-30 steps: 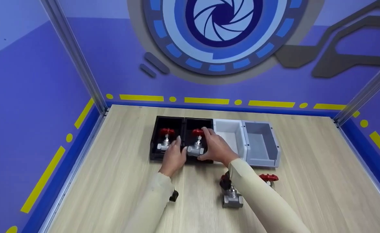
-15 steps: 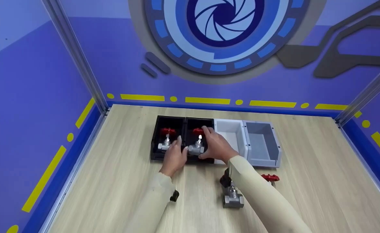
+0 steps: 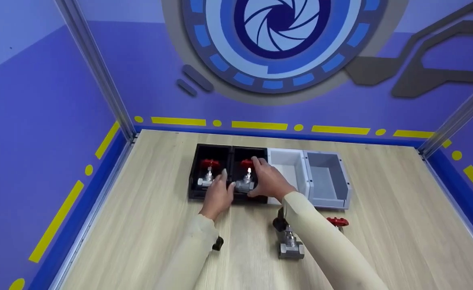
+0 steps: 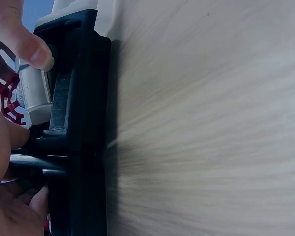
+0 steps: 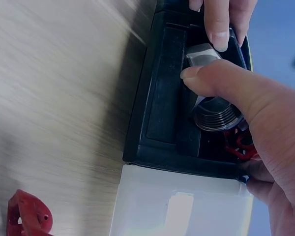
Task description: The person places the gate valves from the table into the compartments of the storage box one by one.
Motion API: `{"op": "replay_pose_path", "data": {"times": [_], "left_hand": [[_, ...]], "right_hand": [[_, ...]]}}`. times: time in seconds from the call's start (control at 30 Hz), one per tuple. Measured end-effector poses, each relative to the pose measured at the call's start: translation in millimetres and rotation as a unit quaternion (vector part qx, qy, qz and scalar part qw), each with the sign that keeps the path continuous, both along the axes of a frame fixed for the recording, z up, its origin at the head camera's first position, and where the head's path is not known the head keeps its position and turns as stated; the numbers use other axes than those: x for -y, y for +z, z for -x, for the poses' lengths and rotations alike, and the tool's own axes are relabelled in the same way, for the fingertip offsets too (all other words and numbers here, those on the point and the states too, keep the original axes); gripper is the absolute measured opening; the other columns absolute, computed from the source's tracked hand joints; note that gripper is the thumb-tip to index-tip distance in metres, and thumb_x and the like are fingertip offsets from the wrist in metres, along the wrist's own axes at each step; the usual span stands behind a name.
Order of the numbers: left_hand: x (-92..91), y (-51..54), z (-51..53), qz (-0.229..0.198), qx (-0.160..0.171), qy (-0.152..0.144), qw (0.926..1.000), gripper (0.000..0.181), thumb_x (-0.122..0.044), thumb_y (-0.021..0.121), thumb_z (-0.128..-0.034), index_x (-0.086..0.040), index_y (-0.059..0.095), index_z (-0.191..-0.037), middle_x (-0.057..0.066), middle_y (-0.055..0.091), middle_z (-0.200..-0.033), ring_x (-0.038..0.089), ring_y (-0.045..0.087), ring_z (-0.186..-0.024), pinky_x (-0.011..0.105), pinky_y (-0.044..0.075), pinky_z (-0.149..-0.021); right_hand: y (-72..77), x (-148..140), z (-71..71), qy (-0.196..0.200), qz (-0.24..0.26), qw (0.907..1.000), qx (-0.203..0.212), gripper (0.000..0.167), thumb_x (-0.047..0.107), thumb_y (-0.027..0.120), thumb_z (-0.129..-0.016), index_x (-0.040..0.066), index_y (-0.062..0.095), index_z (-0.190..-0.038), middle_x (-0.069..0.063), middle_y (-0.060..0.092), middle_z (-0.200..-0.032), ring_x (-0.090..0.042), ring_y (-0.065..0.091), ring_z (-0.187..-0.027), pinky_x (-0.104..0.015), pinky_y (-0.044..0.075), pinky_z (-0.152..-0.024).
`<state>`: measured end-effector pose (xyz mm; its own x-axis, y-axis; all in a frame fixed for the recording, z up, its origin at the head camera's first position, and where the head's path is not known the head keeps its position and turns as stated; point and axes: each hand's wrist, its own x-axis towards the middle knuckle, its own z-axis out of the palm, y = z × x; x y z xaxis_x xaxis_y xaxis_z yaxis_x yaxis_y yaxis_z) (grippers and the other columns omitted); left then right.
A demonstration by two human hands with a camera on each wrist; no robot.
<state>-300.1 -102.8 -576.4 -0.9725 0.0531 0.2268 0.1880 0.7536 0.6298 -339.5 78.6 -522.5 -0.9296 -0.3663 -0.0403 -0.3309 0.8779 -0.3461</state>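
In the second black bin [image 3: 236, 199] stands a metal gate valve [image 3: 244, 185] with a red handwheel. My right hand [image 3: 273, 181] grips this valve, thumb on its metal body and fingers at the wheel. In the right wrist view, the threaded end of the valve [image 5: 216, 118] faces the camera. My left hand [image 3: 217, 197] straddles the wall between the two black bins; its thumb lies beside the gripped valve and its fingers reach into the left bin [image 3: 199, 194]. Another red-wheeled valve [image 3: 208, 181] stands in that left bin, partly behind this hand.
To the right, a white bin [image 3: 286, 165] and a grey bin [image 3: 323, 183] continue the row. Nearer on the wooden table [image 3: 139, 225] stands a valve with a dark handle [image 3: 290, 247]. A red handwheel [image 3: 337, 221] shows beyond the right sleeve, its valve mostly hidden.
The head view has shifted very slightly. Both hands and the valves keep the same places relative to the bins.
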Motion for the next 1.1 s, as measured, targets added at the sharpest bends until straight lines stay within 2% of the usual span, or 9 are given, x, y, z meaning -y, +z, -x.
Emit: {"op": "replay_pose_path", "data": {"times": [0.23,0.47,0.73,0.97,1.1], "left_hand": [[1.1,0.4,0.5,-0.005,0.000,0.000,1.0000,0.057,-0.024,0.056,-0.0966,0.008,0.041,-0.142,0.024,0.059,-0.125,0.040,0.057,-0.116,0.048,0.046,-0.100],[2.1,0.0,1.7,0.013,-0.015,0.001,0.9998,0.056,-0.023,0.056,-0.0966,0.009,0.042,-0.140,0.025,0.059,-0.124,0.040,0.059,-0.113,0.048,0.047,-0.098],[0.8,-0.9,2.5,0.008,0.001,0.002,1.0000,0.057,-0.025,0.055,-0.0972,0.008,0.041,-0.142,0.025,0.058,-0.126,0.039,0.058,-0.116,0.047,0.046,-0.100],[0.8,-0.1,2.7,0.012,-0.006,0.001,0.9999,0.057,-0.025,0.055,-0.0974,0.008,0.041,-0.142,0.025,0.059,-0.125,0.040,0.058,-0.115,0.048,0.046,-0.099],[0.6,-0.5,2.4,0.011,-0.014,0.000,0.9998,0.056,-0.024,0.056,-0.0967,0.008,0.043,-0.140,0.025,0.060,-0.124,0.040,0.059,-0.114,0.048,0.047,-0.098]], "right_hand": [[0.6,2.9,1.7,0.011,-0.013,0.9998,-0.011,0.117,0.036,0.092,-0.059,0.003,0.027,-0.151,-0.025,0.039,-0.148,-0.038,0.051,-0.127,-0.046,0.044,-0.106],[1.6,6.2,3.1,0.028,-0.030,0.9988,-0.028,0.117,0.036,0.092,-0.059,0.001,0.028,-0.150,-0.025,0.041,-0.146,-0.037,0.051,-0.128,-0.044,0.045,-0.105],[-0.2,9.0,6.5,0.027,-0.048,0.9982,-0.024,0.115,0.036,0.092,-0.059,0.003,0.029,-0.150,-0.021,0.044,-0.144,-0.035,0.050,-0.128,-0.044,0.045,-0.106],[2.0,12.1,8.2,0.045,-0.047,0.9972,-0.035,0.099,0.034,0.090,-0.062,0.002,0.042,-0.143,-0.020,0.049,-0.140,-0.037,0.052,-0.126,-0.045,0.039,-0.111],[2.0,13.0,9.2,0.056,-0.051,0.9962,-0.043,0.095,0.034,0.090,-0.062,0.001,0.046,-0.140,-0.021,0.051,-0.137,-0.036,0.054,-0.123,-0.045,0.034,-0.114]]}}
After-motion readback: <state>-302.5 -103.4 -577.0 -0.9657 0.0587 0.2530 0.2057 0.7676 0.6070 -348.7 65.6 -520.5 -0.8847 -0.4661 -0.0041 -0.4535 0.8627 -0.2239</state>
